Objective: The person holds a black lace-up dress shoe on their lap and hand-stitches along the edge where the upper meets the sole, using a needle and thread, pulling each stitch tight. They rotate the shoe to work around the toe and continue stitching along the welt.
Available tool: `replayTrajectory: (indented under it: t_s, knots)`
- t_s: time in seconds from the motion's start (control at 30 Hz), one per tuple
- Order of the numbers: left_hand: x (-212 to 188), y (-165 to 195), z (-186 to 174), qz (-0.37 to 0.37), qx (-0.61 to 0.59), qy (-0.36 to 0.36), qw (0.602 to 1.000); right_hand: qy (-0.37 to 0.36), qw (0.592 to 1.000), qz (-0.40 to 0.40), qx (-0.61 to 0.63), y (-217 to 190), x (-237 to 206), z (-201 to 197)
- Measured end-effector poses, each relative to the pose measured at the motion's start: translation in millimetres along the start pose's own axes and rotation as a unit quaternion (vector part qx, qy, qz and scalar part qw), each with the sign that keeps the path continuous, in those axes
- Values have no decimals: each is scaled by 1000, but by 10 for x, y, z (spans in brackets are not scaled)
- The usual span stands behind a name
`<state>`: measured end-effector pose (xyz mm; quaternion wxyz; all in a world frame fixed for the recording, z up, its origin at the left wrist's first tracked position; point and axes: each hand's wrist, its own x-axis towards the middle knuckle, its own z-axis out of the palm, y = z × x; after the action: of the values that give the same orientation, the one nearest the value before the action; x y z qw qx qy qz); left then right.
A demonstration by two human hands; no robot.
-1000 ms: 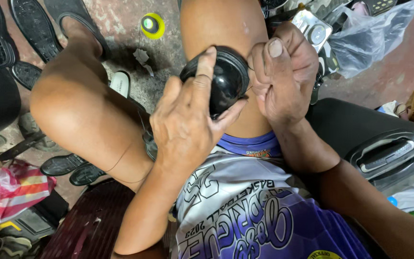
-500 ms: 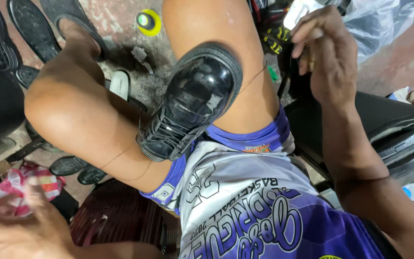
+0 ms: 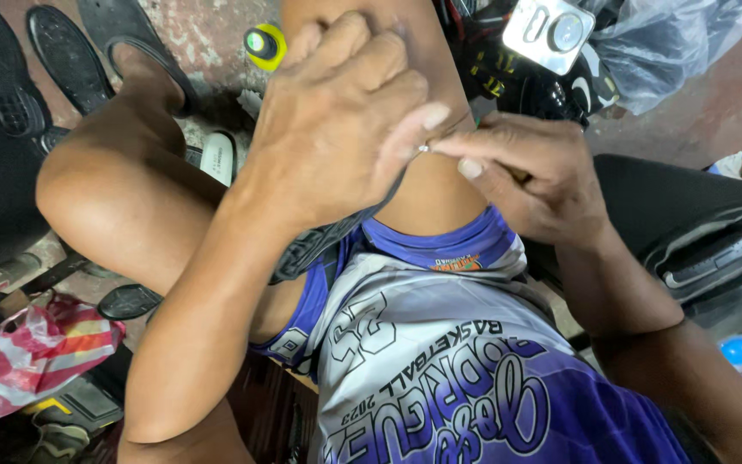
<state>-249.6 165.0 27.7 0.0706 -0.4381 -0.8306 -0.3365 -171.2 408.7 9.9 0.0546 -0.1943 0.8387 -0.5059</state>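
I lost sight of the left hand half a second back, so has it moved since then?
Yes. The left hand has come up from the lower left corner to cover the black leather shoe on the lap, meeting the right hand.

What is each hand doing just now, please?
Left hand: closed, pressing on the black shoe, thumb at a small metal needle.
Right hand: closed, pinching the needle.

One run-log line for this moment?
left hand: over black leather shoe on lap | right hand: pinching thin metal needle | fingertips meeting
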Motion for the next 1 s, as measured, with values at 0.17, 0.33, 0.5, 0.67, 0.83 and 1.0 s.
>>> replayTrajectory:
  t_s: [0.17,0.33,0.5,0.67,0.83,1.0]
  knots:
    - [-51,-121,-296,-46,-184,9,982,-13,1000,-8,6,-249,82,67]
    - [-249,-118,-367,-96,-275,58,955,-21,999,-27,-41,-527,234,127]
    - [-420,-123,-273,-112,-279,82,950,-34,991,-57,-117,-715,343,204]
    - [-470,-107,-251,-133,-248,90,955,-54,971,-100,-212,-812,441,190]
    - [-454,-80,-204,-152,-195,83,965,-106,946,-83,-294,-899,503,132]
    - [-500,-43,-167,-142,-175,123,966,-155,896,-106,-402,-970,463,81]
